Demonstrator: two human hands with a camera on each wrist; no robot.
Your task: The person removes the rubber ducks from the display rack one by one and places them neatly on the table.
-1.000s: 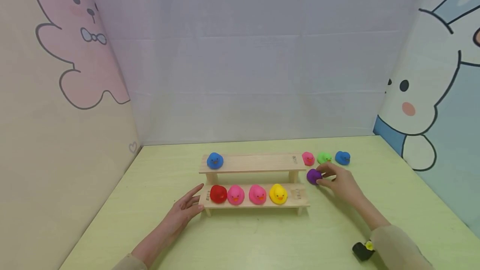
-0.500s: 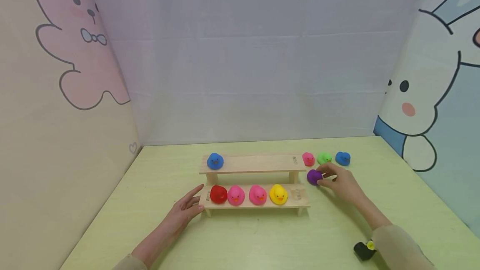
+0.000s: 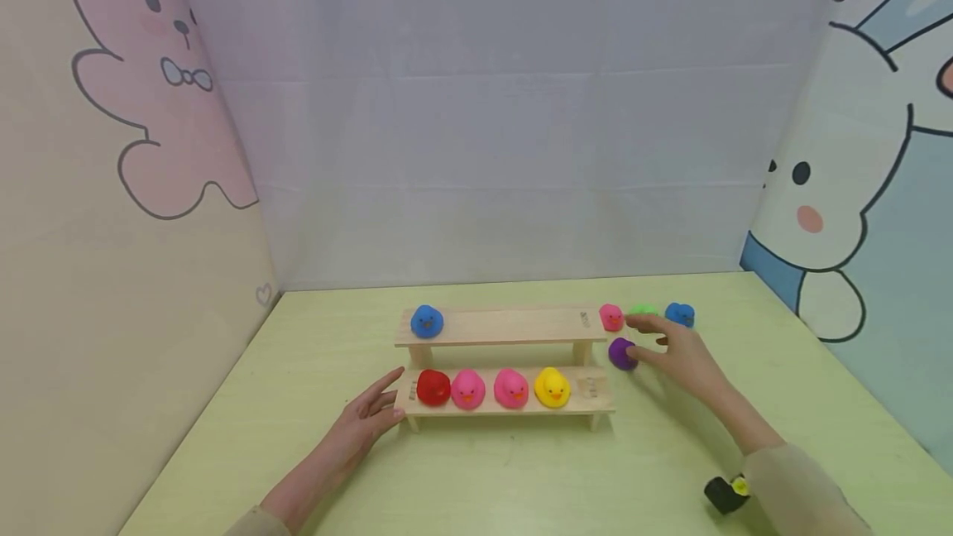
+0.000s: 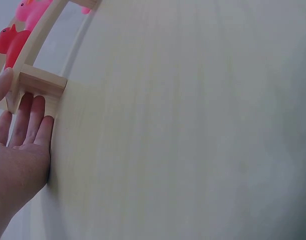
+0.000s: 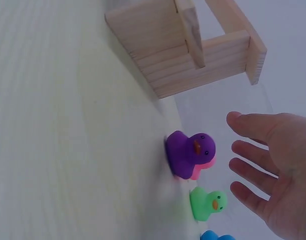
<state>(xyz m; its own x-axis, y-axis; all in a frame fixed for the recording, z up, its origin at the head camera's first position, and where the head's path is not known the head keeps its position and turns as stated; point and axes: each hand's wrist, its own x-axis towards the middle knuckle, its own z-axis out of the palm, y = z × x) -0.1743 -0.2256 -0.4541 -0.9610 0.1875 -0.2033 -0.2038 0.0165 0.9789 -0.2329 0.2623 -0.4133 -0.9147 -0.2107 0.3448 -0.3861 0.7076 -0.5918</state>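
Note:
A two-step wooden stand bears a blue rubber duck on its upper board. Red, pink and yellow ducks sit on the lower board, with a second pink duck among them. My left hand rests against the lower board's left end, fingers mostly straight; in the left wrist view, fingertips touch near its wooden leg. Right of the stand, a purple duck sits on the table. Beside it my right hand spreads its fingers, apart from the duck in the right wrist view.
Behind the right hand stand a small pink duck, a partly hidden green duck and another blue duck. A black object with a yellow part lies by the right sleeve. Printed panels and a pale curtain border the table.
My right fingers have let go of the purple duck and spread apart, with the duck staying at nearly the same place. The left hand and the stand have not moved.

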